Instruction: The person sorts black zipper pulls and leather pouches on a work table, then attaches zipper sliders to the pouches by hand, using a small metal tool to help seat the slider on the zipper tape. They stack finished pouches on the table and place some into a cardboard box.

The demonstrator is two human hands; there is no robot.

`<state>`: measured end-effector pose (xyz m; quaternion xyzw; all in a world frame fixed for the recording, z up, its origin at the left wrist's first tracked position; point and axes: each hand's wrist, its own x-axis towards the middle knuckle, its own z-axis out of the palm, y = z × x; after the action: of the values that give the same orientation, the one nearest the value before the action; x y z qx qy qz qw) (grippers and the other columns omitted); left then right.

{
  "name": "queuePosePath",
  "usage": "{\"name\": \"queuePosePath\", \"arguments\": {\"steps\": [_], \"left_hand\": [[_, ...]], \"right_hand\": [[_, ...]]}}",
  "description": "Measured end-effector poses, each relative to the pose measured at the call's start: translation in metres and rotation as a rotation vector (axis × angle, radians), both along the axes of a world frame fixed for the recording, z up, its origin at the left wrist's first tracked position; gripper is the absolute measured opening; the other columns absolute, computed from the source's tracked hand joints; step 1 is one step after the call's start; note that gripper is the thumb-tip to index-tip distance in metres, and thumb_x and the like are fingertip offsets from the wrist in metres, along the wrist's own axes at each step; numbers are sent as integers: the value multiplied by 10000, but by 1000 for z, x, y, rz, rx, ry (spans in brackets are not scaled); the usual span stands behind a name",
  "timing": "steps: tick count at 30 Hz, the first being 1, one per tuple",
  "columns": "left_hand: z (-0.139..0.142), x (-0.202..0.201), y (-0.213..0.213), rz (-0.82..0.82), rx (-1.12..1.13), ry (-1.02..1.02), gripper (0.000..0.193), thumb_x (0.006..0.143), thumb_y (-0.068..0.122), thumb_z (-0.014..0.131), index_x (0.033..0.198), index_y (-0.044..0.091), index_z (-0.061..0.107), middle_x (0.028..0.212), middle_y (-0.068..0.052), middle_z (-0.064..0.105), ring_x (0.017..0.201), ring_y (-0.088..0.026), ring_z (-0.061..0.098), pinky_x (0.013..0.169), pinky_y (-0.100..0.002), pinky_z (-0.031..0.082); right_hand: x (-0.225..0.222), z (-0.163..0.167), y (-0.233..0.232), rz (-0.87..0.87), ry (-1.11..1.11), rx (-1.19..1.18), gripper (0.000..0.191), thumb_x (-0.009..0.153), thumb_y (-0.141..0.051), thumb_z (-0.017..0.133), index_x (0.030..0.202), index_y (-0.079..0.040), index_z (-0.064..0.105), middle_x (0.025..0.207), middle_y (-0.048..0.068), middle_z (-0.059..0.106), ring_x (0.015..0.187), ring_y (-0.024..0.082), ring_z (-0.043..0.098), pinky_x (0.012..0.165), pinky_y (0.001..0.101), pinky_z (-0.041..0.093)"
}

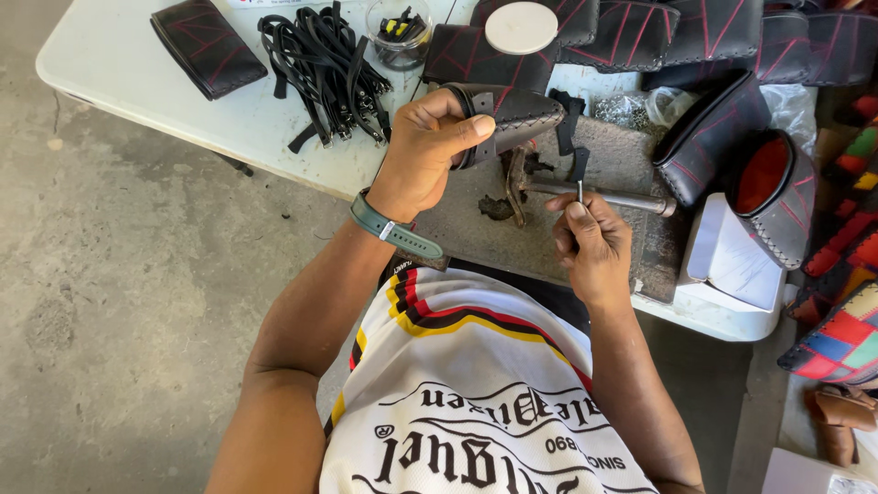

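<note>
Hands meet over a dark work mat (631, 160) at the near edge of a white table (137, 73). The left hand (430, 146), a grey-green watch (395, 229) on its wrist, is closed around a black stitched leather piece (521, 114), thumb on top and fingers wrapped beneath. That piece is held just above the mat; its long axis runs left to right, the rounded end pointing right and slightly away from the person. The right hand (590, 242) pinches a thin black strap (580, 169) between thumb and fingertips. The strap stands nearly upright, its free end pointing away toward the leather piece. A hammer (585, 194) lies on the mat just beyond the right hand, handle pointing right, head to the left.

Open room is tight to the right, where black bags with red stitching (732, 146) crowd the table and a white box (732, 265) sits at the corner. Farther back lie a bundle of black straps (320, 64), a clear cup (398, 32) and a white round lid (521, 27). The table's left part is bare, with concrete floor (119, 302) below its edge.
</note>
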<state>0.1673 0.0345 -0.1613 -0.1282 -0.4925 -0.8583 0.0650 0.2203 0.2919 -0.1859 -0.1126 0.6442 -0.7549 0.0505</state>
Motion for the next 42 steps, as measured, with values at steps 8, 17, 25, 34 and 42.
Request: {"name": "queuePosePath", "arguments": {"steps": [8,17,25,34,42], "left_hand": [[-4,11,-3,118,-239,126,139,991,75,745,896,64,643,738,88,537,680,6,404,603,-222,306],[9,21,0,71,-382,164,93,973,69,754,941,47,669,706,76,563,618,19,405,537,-207,294],[22,34,10,170,-540,145,106,940,50,745,914,35,644,717,55,597,630,11,459,541,-206,347],[51,52,10,329,-778,430,118,912,25,754,949,4,644,829,-95,720,720,-158,727,638,-299,546],[61,47,5,297,-959,534,180,907,55,755,909,27,577,789,-138,642,697,-329,666,594,-380,490]], "right_hand": [[5,13,-4,-18,34,-51,249,1104,-233,505,1288,-85,583,652,-6,500,517,41,388,467,214,312],[11,63,-33,-82,341,376,251,1041,-39,669,1291,-26,664,784,-30,560,678,13,430,606,183,367],[1,98,-57,-45,329,524,188,1003,-39,695,1187,-7,703,755,-12,651,648,15,514,562,201,433],[-7,96,-47,53,125,264,161,1010,-50,686,1158,5,719,829,23,677,656,50,533,553,221,417],[4,119,-41,-97,981,995,138,916,13,780,1044,-28,747,830,109,697,663,254,661,587,349,498]]}}
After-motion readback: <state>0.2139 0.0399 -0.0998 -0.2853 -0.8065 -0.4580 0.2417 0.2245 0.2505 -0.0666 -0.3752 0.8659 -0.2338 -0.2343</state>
